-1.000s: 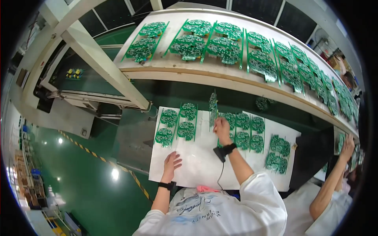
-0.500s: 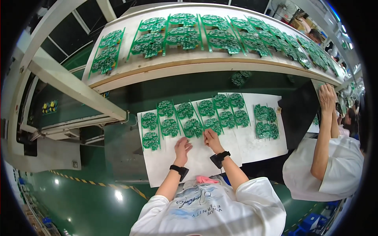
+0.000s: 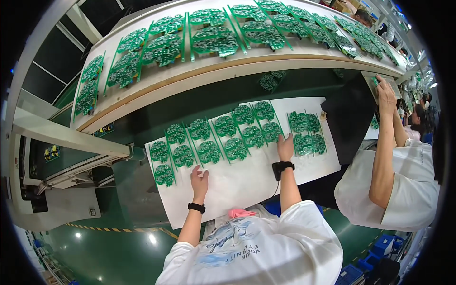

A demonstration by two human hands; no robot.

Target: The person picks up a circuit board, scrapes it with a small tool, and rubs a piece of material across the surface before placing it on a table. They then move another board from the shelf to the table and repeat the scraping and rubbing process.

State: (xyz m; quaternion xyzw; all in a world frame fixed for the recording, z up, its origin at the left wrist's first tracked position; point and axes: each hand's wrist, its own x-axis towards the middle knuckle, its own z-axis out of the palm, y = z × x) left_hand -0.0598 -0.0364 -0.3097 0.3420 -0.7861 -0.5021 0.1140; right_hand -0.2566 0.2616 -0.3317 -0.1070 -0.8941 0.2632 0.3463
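Green circuit boards (image 3: 209,151) lie in panels side by side on white sheets (image 3: 228,183), most of them round boards in pairs between narrow green strips. My left hand (image 3: 199,184) hovers over the white sheet just below the boards, fingers apart and holding nothing. Farther right, my right hand (image 3: 285,148) reaches up beside the lower corner of the rightmost round board (image 3: 272,132), its fingers stretched out. Whether its fingertips touch that board cannot be made out. Right of this hand lies a separate board panel (image 3: 307,134). Each wrist wears a black band.
A long raised shelf (image 3: 228,70) beyond the sheets carries rows of larger green boards (image 3: 213,40). A white post (image 3: 71,133) stands at left. At right, a co-worker's arm (image 3: 384,156) reaches past a black panel (image 3: 349,124). Pink cloth (image 3: 241,213) sits at the near edge.
The view has shifted. My right hand has moved right, from the middle board to the rightmost round board, and its closed fingers have straightened. My left hand has moved slightly left of the middle boards.
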